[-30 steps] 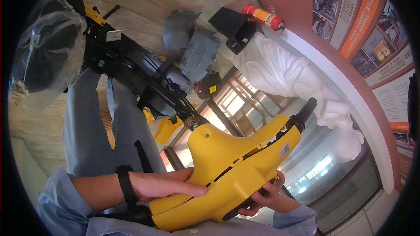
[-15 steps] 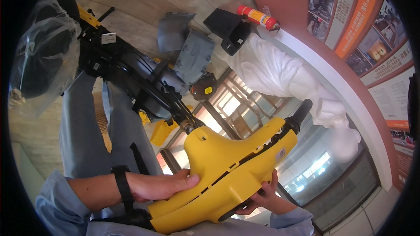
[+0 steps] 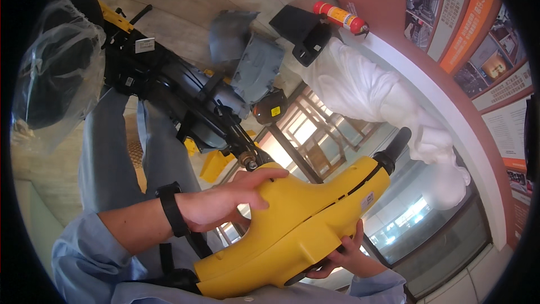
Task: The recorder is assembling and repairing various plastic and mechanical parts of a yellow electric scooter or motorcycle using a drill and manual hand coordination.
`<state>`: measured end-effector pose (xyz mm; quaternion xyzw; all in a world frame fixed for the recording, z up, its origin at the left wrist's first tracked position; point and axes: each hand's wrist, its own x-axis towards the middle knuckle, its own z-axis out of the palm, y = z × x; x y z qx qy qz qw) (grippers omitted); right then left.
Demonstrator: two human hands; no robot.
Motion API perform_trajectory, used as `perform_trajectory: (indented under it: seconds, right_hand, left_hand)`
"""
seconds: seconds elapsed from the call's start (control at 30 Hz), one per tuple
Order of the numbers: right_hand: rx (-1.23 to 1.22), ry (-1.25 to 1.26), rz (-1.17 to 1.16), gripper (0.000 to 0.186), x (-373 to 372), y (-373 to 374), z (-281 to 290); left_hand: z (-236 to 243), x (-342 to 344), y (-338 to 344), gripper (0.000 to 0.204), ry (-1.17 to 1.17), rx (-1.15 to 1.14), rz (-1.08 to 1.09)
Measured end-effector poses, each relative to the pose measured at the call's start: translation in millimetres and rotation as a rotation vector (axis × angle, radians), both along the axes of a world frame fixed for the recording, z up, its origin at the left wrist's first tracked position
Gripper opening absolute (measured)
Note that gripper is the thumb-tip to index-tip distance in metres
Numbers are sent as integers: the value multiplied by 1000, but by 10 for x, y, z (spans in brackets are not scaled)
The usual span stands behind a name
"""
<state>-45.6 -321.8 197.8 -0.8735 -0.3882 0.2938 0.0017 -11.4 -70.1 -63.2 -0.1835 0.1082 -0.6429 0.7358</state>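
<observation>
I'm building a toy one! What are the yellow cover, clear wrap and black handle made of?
The yellow cover looks like hard plastic, smooth with a soft shine and a seam. The clear wrap seems thin plastic film: see-through, with shiny wrinkles. The black handle may be rubber, since it looks dull, but could be plastic.

Smooth plastic handlebar cover (image 3: 293,231) (faintly glossy)

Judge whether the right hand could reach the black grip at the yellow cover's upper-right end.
Probably yes: the right hand touches the yellow cover, and the way along its right side to the black grip looks free.
</observation>
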Motion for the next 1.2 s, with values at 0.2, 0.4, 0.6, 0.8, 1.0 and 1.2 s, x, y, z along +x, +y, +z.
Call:
perform_trajectory:
  seconds: [0.2,0.4,0.6,0.8,1.0,1.2]
  right_hand:
    - [7,-90,113,62,96,42,-88]
    - [27,-111,131,63,178,121,-109]
    - [45,-118,80,85,175,148,-112]
    - [43,-166,159,66,153,101,-71]
    - [29,-131,134,55,131,82,-44]
    - [54,-128,160,54,224,86,-91]
  left_hand:
    - [186,33,-176,112,-274,373,1]
    - [156,40,-244,117,-406,463,-28]
    - [173,43,-250,114,-444,533,6]
    - [184,42,-262,112,-448,551,1]
    - [156,93,-201,113,-292,540,-39]
    - [185,89,-224,112,-380,523,-28]
